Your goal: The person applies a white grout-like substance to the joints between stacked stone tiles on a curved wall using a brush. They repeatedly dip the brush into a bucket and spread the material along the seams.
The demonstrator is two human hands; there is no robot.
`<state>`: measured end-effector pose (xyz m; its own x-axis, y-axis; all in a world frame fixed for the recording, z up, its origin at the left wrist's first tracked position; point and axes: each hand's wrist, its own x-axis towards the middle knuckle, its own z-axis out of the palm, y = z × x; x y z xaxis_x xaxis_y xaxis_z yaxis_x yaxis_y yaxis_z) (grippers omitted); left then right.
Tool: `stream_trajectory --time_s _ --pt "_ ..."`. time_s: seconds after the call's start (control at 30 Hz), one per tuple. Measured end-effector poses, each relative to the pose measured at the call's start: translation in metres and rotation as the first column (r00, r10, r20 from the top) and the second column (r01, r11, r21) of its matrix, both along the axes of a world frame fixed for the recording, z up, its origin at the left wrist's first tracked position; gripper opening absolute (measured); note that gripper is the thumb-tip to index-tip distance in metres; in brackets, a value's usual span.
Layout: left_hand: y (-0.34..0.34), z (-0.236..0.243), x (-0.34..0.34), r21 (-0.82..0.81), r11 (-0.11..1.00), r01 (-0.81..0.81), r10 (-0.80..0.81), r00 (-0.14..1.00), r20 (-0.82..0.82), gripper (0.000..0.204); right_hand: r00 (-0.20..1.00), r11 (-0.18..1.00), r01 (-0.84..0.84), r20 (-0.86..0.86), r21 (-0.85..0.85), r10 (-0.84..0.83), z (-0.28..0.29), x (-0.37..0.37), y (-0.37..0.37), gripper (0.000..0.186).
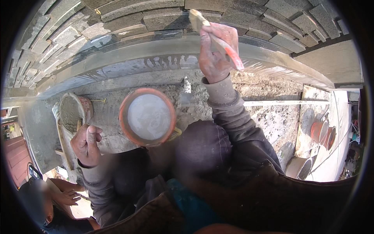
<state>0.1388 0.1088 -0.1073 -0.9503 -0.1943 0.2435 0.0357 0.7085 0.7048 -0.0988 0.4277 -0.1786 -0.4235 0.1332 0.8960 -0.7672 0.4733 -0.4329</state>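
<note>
Head view: the right hand [214,52] is raised over the ledge [128,66], fingers wrapped round a brush [230,53]. Its pale bristles point up and leftward at the stone wall [163,19], while the red end of the handle slants down past the wrist. From where I stand I cannot tell whether the bristles touch the stone. Wet streaks run along the ledge's face, left of that wrist.

The left hand [86,145] is down low, fingers bent inward and thumb against them; I cannot tell whether it holds anything. It is right by a pail [86,109] of grey mortar [70,111], with what looks like a stick poking up at the near rim. Between the two arms an orange bucket [123,113] stands upright, well filled with whitish liquid [150,115], just in front of the person's knee [202,146].

Over on the right, a pale strip [286,103] lies across the rough ground, and two orange tubs [319,132] sit close together, tilted in the view. Down at the lower left is a co-worker, with one hand [67,197] showing, fingers spread.
</note>
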Motion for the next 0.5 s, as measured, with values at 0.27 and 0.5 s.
stream_trajectory --time_s 0.27,0.5 --pt "-0.010 0.011 0.019 -0.044 0.978 0.205 -0.204 0.979 0.007 0.038 0.982 0.955 -0.182 -0.003 0.233 0.188 -0.016 -0.001 -0.068 0.029" --pt "-0.031 0.030 0.052 0.006 0.979 0.205 -0.205 0.979 -0.007 0.028 0.983 0.852 0.112 0.070 0.512 -0.172 -0.030 0.014 -0.006 0.028"
